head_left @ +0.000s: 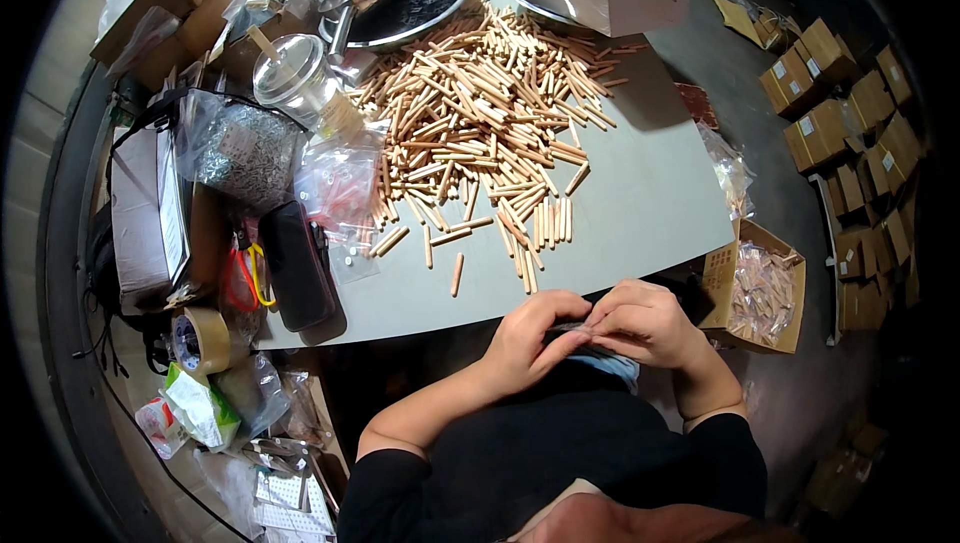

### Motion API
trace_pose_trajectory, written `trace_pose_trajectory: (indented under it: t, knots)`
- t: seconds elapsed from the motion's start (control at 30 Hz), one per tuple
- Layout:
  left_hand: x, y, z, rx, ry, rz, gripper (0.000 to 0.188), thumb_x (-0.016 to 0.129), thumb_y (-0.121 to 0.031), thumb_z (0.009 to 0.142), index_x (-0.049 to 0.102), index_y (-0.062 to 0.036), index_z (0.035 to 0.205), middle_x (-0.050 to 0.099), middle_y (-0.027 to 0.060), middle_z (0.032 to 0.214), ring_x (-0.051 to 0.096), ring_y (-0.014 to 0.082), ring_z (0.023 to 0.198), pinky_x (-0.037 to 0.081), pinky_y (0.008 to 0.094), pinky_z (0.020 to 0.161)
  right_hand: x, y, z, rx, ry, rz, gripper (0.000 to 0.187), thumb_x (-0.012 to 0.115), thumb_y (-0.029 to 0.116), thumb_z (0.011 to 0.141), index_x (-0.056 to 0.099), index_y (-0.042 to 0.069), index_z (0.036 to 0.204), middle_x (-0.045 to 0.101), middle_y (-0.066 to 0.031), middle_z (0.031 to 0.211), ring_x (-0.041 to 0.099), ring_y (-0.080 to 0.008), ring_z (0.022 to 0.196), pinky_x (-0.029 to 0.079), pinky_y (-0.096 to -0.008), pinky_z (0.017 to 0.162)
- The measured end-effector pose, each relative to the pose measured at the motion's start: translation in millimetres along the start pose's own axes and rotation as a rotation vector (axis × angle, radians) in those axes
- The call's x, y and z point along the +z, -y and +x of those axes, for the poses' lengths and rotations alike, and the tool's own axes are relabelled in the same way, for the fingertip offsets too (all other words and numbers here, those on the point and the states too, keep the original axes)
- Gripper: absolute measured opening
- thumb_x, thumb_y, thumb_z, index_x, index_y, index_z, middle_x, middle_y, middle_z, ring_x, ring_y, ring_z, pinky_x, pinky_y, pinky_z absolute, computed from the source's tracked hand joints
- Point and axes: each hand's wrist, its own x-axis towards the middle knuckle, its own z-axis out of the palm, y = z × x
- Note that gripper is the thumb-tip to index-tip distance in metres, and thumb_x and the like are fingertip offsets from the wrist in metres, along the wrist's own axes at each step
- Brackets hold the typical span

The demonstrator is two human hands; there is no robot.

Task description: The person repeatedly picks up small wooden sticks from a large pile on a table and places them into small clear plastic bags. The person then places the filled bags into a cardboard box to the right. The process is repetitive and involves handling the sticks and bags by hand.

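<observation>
2 metal bowls stand behind heaped wooden dowels.

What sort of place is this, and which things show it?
Probably a packing workshop: a heap of short pale wooden rods lies on the grey table, an open brown cardboard box holds clear plastic packets, and brown cardboard cartons stand stacked nearby.
</observation>
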Motion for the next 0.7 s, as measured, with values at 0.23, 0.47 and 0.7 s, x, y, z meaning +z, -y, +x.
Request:
trace_pose_trajectory:
  t: [0.23,0.47,0.7]
  knots:
    - [-7,-6,3,0.224,-0.062,0.136,0.014,0.074,0.002,0.078,0.067,-0.0014,0.090,0.066,0.0099,0.084,0.063,0.0267,0.078,0.051,0.0351,0.070,4,4,9,0.101,0.055,0.071,0.013,0.075,0.004,0.078,0.064,0.004,0.087,0.063,-0.0115,0.081,0.062,-0.0305,0.075,0.050,-0.0375,0.068]
    - [-16,-7,-4,0.213,-0.054,0.145,0.011,0.074,0.002,0.076,0.067,-0.0008,0.084,0.065,0.0109,0.081,0.063,0.0274,0.074,0.051,0.0359,0.069,11,0,3,0.129,0.136,0.128,0.011,0.070,0.008,0.080,0.059,0.003,0.080,0.057,-0.0114,0.078,0.055,-0.0314,0.074,0.046,-0.0380,0.069]
    - [-76,0,-31,-0.134,-0.388,0.986,0.067,0.081,-0.023,0.080,0.049,0.0029,0.133,0.048,0.0280,0.138,0.047,0.0461,0.123,0.039,0.0510,0.104,-38,-12,-50,0.458,-0.153,-0.239,0.022,0.074,0.015,0.083,0.058,0.002,0.077,0.056,-0.0074,0.074,0.054,-0.0208,0.069,0.043,-0.0323,0.064]
